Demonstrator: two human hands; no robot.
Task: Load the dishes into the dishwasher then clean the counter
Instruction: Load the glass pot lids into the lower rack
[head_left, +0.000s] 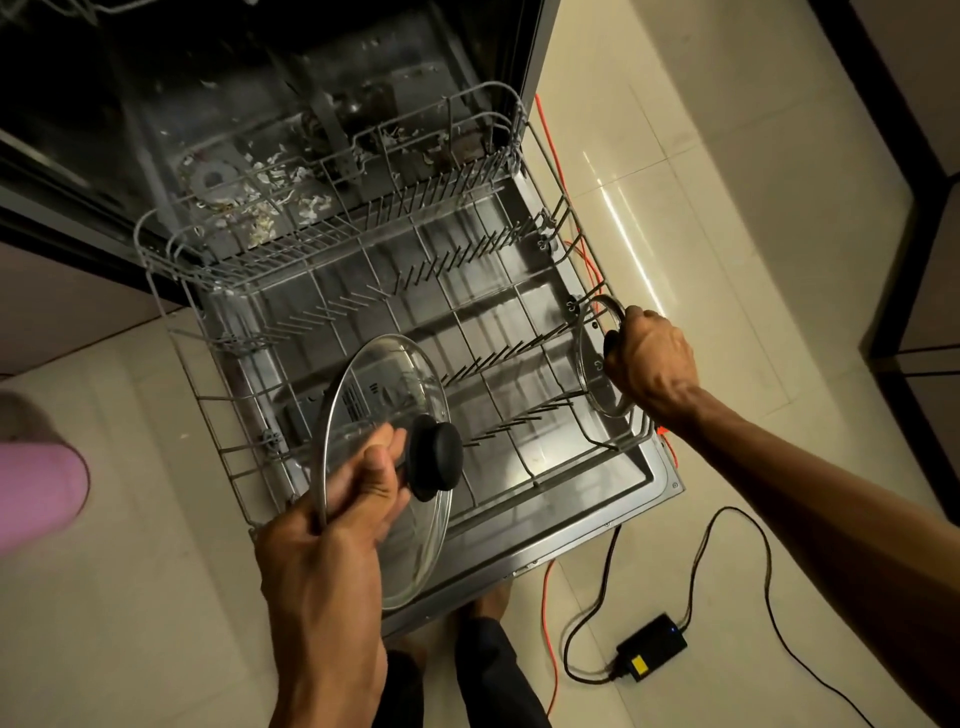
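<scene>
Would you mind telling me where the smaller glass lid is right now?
The smaller glass lid stands on edge at the right side of the lower rack, gripped by the right hand.

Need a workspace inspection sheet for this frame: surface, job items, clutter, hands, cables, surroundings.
Surface: lower rack pulled out over the open dishwasher door.
Job's things: large glass lid with black knob; small glass lid at the rack's right edge.
Clutter: white debris on the tub floor.
Grippers: left hand grips the large lid's rim; right hand holds the small lid.
Cables: orange cable; black cable to a black adapter.
Surroundings: tiled floor.
</scene>
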